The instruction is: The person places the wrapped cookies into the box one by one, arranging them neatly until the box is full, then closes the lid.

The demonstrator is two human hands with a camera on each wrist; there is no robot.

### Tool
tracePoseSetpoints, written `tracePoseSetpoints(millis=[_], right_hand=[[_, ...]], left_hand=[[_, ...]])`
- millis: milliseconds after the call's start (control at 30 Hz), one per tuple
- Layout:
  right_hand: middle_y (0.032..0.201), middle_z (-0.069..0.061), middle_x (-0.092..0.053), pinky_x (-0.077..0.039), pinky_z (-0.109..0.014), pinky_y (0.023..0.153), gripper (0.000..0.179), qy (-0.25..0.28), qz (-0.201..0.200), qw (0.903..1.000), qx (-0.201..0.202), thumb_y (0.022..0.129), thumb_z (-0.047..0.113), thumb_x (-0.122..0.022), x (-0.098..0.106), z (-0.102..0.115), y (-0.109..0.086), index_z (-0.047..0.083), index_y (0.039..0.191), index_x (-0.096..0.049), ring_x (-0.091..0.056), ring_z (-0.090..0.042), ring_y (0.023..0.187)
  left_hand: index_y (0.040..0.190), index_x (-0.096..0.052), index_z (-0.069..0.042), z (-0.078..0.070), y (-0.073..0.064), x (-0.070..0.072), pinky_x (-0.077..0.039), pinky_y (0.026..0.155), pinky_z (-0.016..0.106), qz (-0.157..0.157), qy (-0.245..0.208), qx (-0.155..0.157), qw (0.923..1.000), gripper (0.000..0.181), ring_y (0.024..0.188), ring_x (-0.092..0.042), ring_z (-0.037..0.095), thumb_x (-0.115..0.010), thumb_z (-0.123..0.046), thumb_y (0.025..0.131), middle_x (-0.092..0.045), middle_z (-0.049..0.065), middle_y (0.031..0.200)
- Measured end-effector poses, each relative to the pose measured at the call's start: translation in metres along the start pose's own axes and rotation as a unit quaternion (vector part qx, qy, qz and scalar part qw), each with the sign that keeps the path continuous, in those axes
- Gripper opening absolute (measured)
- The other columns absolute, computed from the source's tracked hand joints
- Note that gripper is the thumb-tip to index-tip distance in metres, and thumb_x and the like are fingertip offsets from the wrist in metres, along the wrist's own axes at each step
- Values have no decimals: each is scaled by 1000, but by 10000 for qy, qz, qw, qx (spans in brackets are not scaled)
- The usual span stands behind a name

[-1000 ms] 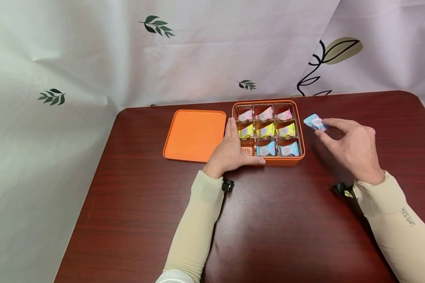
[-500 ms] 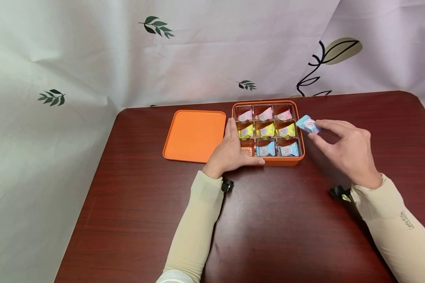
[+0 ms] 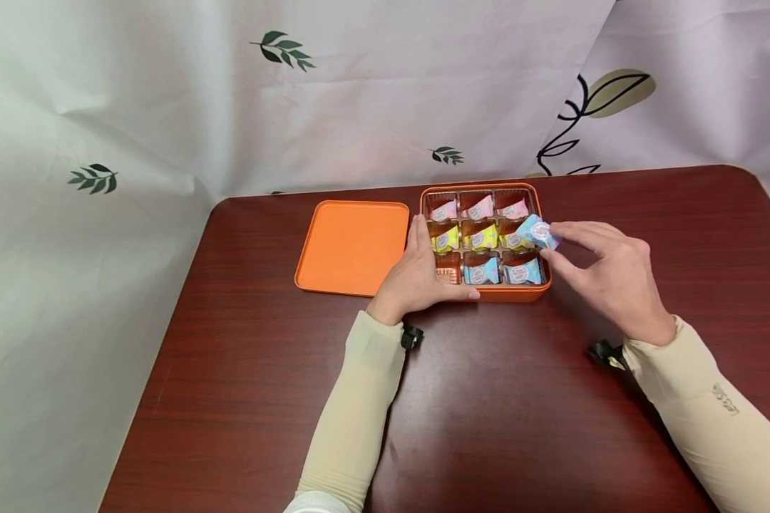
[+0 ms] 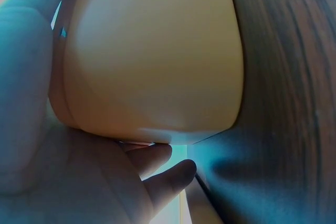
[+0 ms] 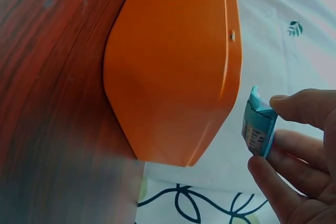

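Observation:
An orange box (image 3: 513, 293) with a divided tray stands on the table. Pink candies (image 3: 479, 207) fill its back row, yellow ones (image 3: 483, 236) the middle row, and two blue ones (image 3: 483, 271) the front row. The front-left compartment (image 3: 448, 271) holds no candy. My left hand (image 3: 413, 278) rests against the box's front-left corner, thumb along the front wall and straight fingers along the left side. My right hand (image 3: 609, 274) pinches a blue-wrapped candy (image 3: 539, 232) between thumb and fingers. It is above the box's right edge, partly hiding the right yellow candy.
An orange lid (image 3: 356, 246) lies flat just left of the box. The dark red wooden table (image 3: 488, 399) extends toward me and to both sides. A pale curtain (image 3: 359, 100) with leaf prints hangs behind the table's back edge.
My right hand has moved left with the blue candy, from beside the box to over its right edge. The left hand, box and lid have stayed in place.

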State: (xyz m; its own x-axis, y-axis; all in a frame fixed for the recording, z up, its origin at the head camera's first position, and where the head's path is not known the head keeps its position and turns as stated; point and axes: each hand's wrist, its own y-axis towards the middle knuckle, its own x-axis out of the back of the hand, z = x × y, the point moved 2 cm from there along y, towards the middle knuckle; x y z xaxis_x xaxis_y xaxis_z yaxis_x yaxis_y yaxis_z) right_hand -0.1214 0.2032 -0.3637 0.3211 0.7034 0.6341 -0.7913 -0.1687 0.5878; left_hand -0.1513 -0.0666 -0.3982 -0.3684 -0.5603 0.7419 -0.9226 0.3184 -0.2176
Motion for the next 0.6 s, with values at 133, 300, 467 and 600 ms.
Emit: tracePoseSetpoints(millis=[133, 300, 467, 600], right_hand=[[109, -8, -75, -34, -5, 94, 36, -41, 104, 9999, 66, 76, 7, -86, -1, 3, 1, 5, 111, -78, -68, -26, 103], [108, -8, -75, -34, -5, 95, 36, 57, 75, 9998, 175, 74, 6, -87, -5, 7, 1, 6, 109, -79, -68, -25, 102], [107, -9, -75, -33, -4, 95, 36, 165, 64, 9996, 232, 71, 3, -89, -10, 10, 1, 3, 106, -79, -68, -26, 101], [106, -11, -75, -33, -4, 95, 37, 212, 86, 9992, 326, 70, 2, -89, -14, 11, 2, 2, 105, -79, -68, -27, 100]], left_hand=[[157, 23, -14, 0, -1, 1, -48, 100, 37, 3, -4, 9, 10000, 151, 153, -9, 20, -81, -73, 65, 24, 3, 166], [157, 23, -14, 0, 0, 1, -48, 100, 38, 6, -5, 6, 10000, 151, 153, -9, 21, -81, -74, 65, 23, 4, 166], [157, 23, -14, -1, -1, 1, -47, 102, 38, 23, 17, 14, 10000, 151, 153, -8, 20, -81, -74, 65, 23, 4, 166], [157, 22, -13, -1, -1, 2, -46, 104, 37, 7, 22, -9, 10000, 151, 153, -6, 20, -81, -73, 65, 22, 5, 166]])
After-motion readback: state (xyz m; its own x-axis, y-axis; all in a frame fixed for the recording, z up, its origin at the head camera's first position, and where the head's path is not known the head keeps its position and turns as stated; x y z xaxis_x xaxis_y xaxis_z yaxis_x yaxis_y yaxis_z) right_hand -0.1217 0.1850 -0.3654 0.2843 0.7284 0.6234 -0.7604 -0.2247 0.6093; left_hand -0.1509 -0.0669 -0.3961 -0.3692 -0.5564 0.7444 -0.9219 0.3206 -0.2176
